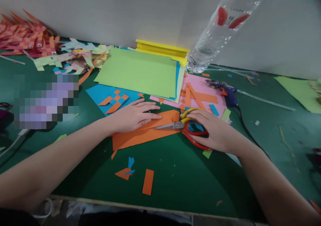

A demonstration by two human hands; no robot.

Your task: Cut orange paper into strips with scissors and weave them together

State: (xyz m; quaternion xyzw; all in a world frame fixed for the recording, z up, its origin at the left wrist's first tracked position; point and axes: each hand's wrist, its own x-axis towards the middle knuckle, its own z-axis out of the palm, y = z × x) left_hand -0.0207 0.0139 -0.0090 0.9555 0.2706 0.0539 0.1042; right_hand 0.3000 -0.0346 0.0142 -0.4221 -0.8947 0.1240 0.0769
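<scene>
My left hand (pixel 135 115) lies flat with its fingers stretched over an orange sheet of paper (pixel 142 138), pressing on its upper part. In my right hand (pixel 214 129) is a pair of scissors (pixel 177 125) with one yellow and one red handle. The blades point left across the orange paper, close to my left fingertips, and look nearly closed. Just beyond my left hand, a checkered orange and blue woven paper fish (pixel 117 100) rests on blue paper (pixel 96 94). A loose orange rectangle (pixel 148 182) and small scraps (pixel 124 173) lie nearer to me.
Behind my hands is a stack of green sheets (pixel 140 72) beside a yellow holder (pixel 162 48). A plastic bottle (pixel 208 42) and a glue gun (pixel 232 97) with its cord are at right. Woven fish (pixel 32 35) pile up far left, above a pixelated object (pixel 46 102).
</scene>
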